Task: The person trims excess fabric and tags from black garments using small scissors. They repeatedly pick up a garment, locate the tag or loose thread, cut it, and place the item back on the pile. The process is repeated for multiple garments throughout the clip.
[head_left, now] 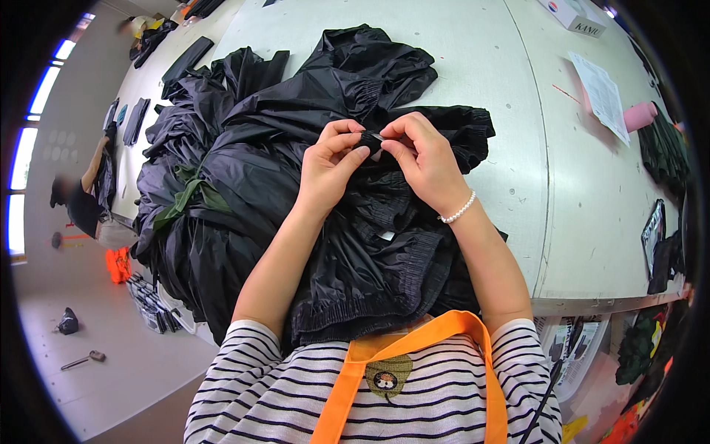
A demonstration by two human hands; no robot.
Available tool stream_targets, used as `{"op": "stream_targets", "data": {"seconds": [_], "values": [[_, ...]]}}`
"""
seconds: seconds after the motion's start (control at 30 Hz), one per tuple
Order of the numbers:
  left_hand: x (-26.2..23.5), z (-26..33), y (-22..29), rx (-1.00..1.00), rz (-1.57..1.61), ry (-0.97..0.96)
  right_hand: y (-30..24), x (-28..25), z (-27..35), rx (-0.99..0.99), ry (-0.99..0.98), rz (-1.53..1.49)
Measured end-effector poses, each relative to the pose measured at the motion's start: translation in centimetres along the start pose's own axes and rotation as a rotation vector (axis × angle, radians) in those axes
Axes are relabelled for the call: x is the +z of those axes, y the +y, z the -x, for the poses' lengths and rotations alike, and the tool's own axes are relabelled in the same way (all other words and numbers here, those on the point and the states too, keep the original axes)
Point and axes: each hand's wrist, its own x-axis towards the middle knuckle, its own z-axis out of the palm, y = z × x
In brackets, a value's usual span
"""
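Both hands meet over a heap of black garments (237, 177) in thin, shiny fabric. My left hand (328, 164) is closed, thumb and fingers pinching a gathered black edge. Close beside it, my right hand (429, 161) pinches with thumb and forefinger at the same spot. A small pale or shiny bit shows between the fingertips, too small to name. Below my hands lies a gathered elastic waistband (399, 277), with a small white tag (387, 236) nearby. A dark green strip (194, 196) is tied around the bundle at the left.
The pale table (510, 214) extends right and away. On it are a white box (573, 16), a paper sheet (600, 96), a pink roll (640, 116) and dark green fabric (663, 152). Another person (85, 200) stands at the left. A plastic bin (580, 355) sits below the table's right edge.
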Motion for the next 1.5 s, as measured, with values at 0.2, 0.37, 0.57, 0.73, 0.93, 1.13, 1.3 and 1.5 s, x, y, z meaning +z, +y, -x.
{"op": "stream_targets", "data": {"seconds": [0.2,0.37,0.57,0.73,0.93,1.13,1.3,1.5], "values": [[0.7,-0.2,0.9,0.160,-0.234,-0.065,0.0,0.2,0.4,0.217,0.149,-0.131],[1.8,-0.5,2.6,0.192,-0.289,-0.248,0.8,0.5,-0.1,0.257,0.187,-0.130],[2.1,-2.1,4.6,0.499,-1.007,0.081,1.3,-1.2,-0.4,0.615,0.018,-0.710],[0.7,-3.0,2.7,0.286,-0.833,-0.006,1.8,-1.0,0.1,0.526,0.011,-0.780],[-0.1,-3.0,1.3,0.312,-0.806,-0.004,0.6,-2.5,-1.2,0.197,0.132,-0.234],[0.9,-2.9,1.8,0.372,-0.907,-0.025,0.6,-2.0,-1.9,0.077,0.053,0.113],[0.6,-2.9,1.1,0.279,-0.835,-0.035,1.6,-1.7,-2.3,0.202,0.108,0.103],[0.8,-2.7,0.7,0.266,-0.864,-0.033,-0.1,-2.0,-1.8,0.124,-0.054,0.018]]}}
